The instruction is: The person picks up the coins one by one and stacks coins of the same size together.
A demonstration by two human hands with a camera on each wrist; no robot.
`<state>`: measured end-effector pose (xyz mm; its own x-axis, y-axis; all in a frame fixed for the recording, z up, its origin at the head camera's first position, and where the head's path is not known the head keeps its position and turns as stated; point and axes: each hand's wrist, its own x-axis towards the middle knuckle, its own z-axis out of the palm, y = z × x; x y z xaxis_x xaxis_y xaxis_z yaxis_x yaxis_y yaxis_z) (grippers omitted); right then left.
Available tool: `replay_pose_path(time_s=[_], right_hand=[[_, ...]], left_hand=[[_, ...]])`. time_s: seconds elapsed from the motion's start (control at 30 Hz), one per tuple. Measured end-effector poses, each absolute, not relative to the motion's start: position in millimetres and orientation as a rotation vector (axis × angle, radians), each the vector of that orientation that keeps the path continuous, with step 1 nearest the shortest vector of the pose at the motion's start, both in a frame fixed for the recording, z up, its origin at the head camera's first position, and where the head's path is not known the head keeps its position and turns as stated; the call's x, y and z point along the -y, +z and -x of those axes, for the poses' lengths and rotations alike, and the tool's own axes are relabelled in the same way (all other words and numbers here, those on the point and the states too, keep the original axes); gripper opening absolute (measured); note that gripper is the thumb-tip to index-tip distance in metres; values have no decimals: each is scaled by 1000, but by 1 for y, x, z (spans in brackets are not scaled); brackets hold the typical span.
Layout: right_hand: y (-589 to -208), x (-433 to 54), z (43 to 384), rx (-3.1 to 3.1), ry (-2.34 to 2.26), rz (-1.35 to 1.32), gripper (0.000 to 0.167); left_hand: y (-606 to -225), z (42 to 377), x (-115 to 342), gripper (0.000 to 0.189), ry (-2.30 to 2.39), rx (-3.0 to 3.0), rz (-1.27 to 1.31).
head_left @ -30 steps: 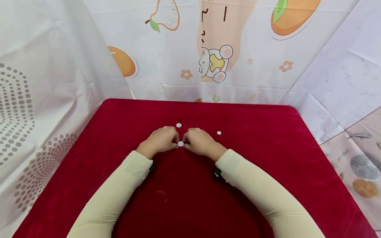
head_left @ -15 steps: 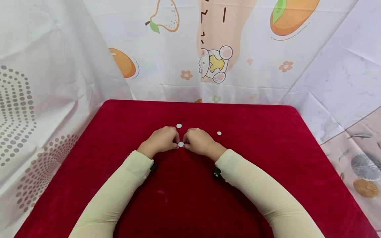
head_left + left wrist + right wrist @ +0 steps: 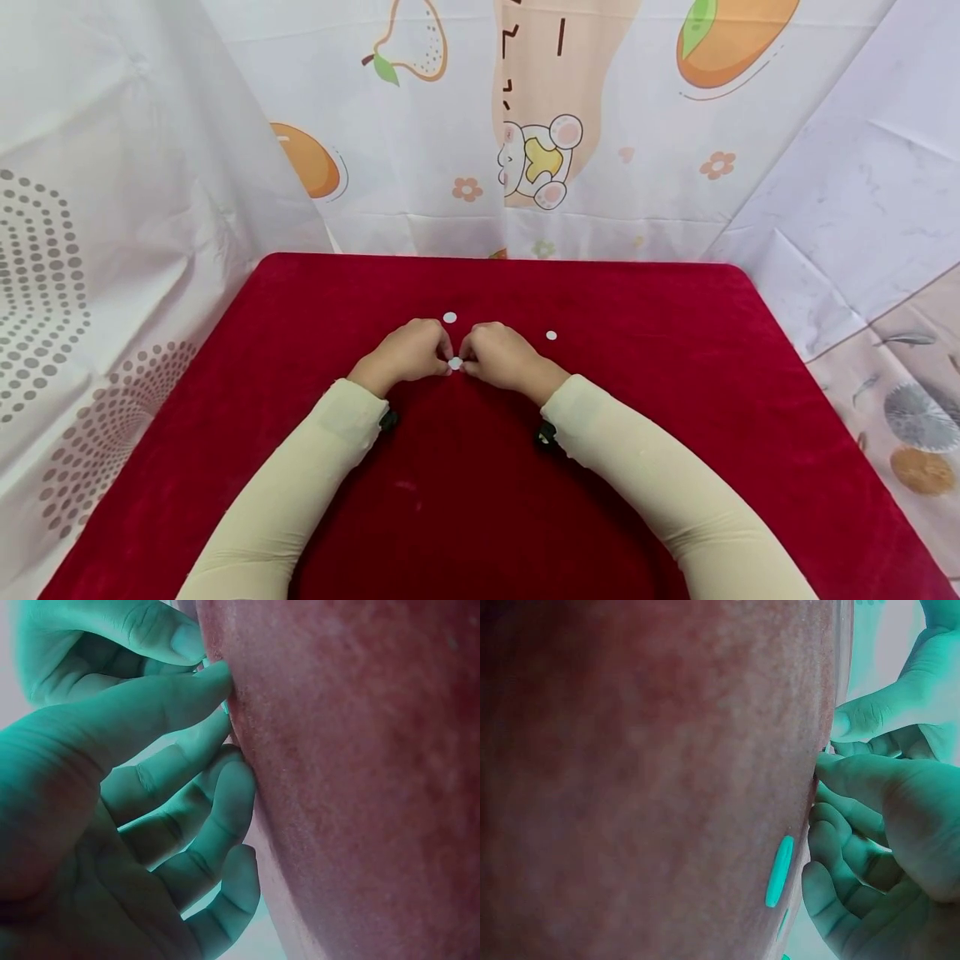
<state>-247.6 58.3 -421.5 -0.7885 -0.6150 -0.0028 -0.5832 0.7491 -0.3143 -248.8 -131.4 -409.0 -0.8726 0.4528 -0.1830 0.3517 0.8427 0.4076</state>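
Note:
A small flat white disc (image 3: 455, 363) lies on the red cloth between my two hands. My left hand (image 3: 408, 354) pinches its left edge between thumb and fingers, while my right hand (image 3: 506, 358) pinches the right edge. Both sets of fingertips almost meet. In the left wrist view the left thumb (image 3: 202, 690) is close to the cloth and hides most of the disc. From the right wrist, the right thumb (image 3: 847, 776) likewise covers it, and the other fingers curl loosely below.
A second white disc (image 3: 450, 317) lies just beyond my hands, and a third disc (image 3: 551, 335) lies to the right of them. Red cloth (image 3: 637, 308) covers the table. Printed curtains (image 3: 420, 167) hang behind it and along both sides.

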Motion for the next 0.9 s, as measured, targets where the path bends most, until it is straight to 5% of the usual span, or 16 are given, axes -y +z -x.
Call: replay_pose_path(time_s=[0.9], right_hand=[[-415, -76, 242, -2771, -632, 960, 12]], left_hand=[[-409, 246, 129, 2, 801, -2713, -472]])
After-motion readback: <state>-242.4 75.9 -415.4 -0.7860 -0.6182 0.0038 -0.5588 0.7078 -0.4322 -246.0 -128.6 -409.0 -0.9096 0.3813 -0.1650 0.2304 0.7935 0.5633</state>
